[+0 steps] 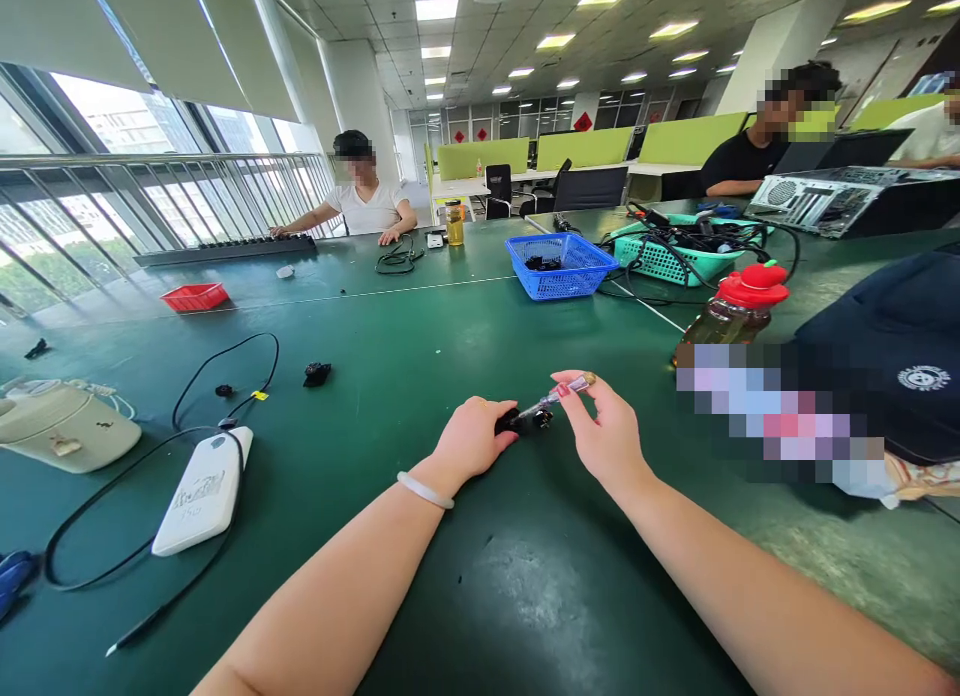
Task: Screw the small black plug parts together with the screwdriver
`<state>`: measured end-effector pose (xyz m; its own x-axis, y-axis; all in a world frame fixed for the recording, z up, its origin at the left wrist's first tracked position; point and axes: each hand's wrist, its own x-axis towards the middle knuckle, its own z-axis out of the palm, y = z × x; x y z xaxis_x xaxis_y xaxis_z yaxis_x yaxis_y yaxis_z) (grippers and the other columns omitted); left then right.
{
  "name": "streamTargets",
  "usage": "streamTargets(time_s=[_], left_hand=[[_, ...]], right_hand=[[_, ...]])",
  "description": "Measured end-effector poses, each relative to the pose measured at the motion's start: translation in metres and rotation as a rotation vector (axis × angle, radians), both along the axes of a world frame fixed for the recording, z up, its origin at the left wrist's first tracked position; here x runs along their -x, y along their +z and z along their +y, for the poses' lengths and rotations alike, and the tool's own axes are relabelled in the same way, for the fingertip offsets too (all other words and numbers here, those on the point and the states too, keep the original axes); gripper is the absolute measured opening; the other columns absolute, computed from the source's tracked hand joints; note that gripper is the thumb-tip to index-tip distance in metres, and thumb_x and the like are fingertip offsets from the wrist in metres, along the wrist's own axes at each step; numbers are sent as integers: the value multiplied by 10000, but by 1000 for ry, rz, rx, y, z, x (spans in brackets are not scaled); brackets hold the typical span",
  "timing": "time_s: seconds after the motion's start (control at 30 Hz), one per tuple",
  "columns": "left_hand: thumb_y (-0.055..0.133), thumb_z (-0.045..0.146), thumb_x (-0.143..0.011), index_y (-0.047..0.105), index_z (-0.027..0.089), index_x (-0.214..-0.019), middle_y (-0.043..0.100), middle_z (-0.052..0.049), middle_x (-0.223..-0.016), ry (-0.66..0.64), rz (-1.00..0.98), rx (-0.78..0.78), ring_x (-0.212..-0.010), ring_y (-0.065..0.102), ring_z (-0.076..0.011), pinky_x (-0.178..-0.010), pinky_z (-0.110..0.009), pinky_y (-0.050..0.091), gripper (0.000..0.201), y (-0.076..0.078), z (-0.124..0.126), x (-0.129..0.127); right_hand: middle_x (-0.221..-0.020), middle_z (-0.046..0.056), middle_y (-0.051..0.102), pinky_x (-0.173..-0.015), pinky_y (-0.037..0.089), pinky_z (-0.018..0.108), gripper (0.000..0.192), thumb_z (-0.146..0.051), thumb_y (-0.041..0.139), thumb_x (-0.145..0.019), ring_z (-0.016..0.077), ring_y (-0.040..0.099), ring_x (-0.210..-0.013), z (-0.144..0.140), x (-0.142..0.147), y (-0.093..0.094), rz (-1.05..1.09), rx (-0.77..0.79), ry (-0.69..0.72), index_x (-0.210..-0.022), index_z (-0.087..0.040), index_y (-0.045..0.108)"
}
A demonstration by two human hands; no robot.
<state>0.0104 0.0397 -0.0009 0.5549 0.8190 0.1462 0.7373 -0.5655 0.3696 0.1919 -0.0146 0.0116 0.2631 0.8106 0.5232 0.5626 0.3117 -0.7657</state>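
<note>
Fingers of the left hand [474, 438] clamp a small black plastic part [523, 420] against the green bench [420, 336] at frame centre, steadying it; the right hand [604, 431] pinches a slim clear-handled screwdriver [561, 393], tip angled into it.

The table [420, 336] under my arms is dark green. My left hand [471, 441], with a pale translucent bangle [424, 490] on its wrist, rests on a small black part [517, 420]. My right hand [600, 431] pinches a screwdriver [562, 392] with a clear, reddish handle. Far right sits a blue mesh basket [561, 264]; far left, a red tray [195, 297]. Near left lies a white device [204, 489].
</note>
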Motion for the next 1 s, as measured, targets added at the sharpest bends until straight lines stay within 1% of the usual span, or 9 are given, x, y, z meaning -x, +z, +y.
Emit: streamTargets(time_s=[0.07, 0.13, 0.2, 0.33, 0.47, 0.6, 0.7, 0.83, 1.0], left_hand=[[662, 320, -848, 648, 247, -1243, 696, -80, -1046, 11, 24, -15, -1005, 622, -257, -905, -361, 500, 402, 1, -1, -1], [660, 326, -852, 641, 242, -1253, 699, -84, -1045, 19, 47, -30, -992, 627, -256, -898, -359, 502, 410, 2, -2, -1], [653, 332, -859, 628, 237, -1271, 700, -86, -1052, 18, 64, -40, -993, 628, -253, -899, -357, 500, 424, 2, -3, -2], [644, 340, -866, 625, 232, -1273, 704, -87, -1046, 2, 78, -49, -989, 627, -257, -896, -367, 499, 422, 2, -4, -2], [652, 324, -856, 624, 253, -1270, 708, -72, -1033, -6, 68, -48, -971, 631, -255, -896, -379, 499, 421, 1, -4, -2], [657, 307, -850, 635, 245, -1247, 710, -70, -1025, -31, 46, -52, -976, 629, -258, -894, -386, 501, 402, 0, -4, -1], [681, 284, -830, 605, 225, -1287, 705, -74, -1046, -52, 0, -56, -983, 624, -258, -906, -395, 498, 467, -2, -2, 1], [724, 252, -787, 565, 209, -1315, 673, -75, -1090, -57, -95, -38, -984, 624, -246, -895, -385, 509, 553, -5, 1, 2], [743, 233, -776, 500, 206, -1367, 641, -89, -1153, -48, -126, -38, -1045, 611, -253, -947, -404, 496, 640, -6, 3, 2]], right_hand=[[-995, 70, 710, -746, 527, 360, 262, -364, 469, -942, 233, 665, -909, -3, 0, -1, -17, -79, -12, -1102, -213, 611], [-981, 64, 705, -864, 507, 418, 243, -312, 455, -948, 235, 660, -930, -4, 0, -3, -68, -156, 9, -1143, -214, 564], [-966, 62, 701, -899, 494, 446, 239, -276, 446, -947, 242, 654, -948, -4, 0, -5, -106, -192, 41, -1162, -219, 533], [-971, 60, 697, -883, 507, 443, 242, -236, 426, -946, 238, 654, -941, 0, 0, -10, -136, -179, 96, -1173, -230, 512], [-972, 52, 704, -890, 505, 438, 248, -193, 429, -920, 232, 651, -932, 3, 3, -13, -213, -154, 145, -1135, -240, 544], [-915, 33, 705, -853, 517, 417, 314, -232, 514, -902, 230, 658, -884, 9, 6, -12, -199, -156, 119, -1215, -252, 536], [-832, 6, 678, -823, 522, 390, 312, -256, 576, -886, 205, 647, -779, 17, 9, -9, -220, -229, 106, -1198, -261, 560], [-774, -15, 648, -802, 521, 368, 252, -218, 575, -891, 182, 624, -710, 23, 12, -9, -297, -313, 131, -1139, -264, 578], [-878, 26, 680, -811, 518, 401, 302, -165, 503, -922, 211, 642, -810, 15, 7, -9, -312, -500, 147, -1208, -259, 518]])
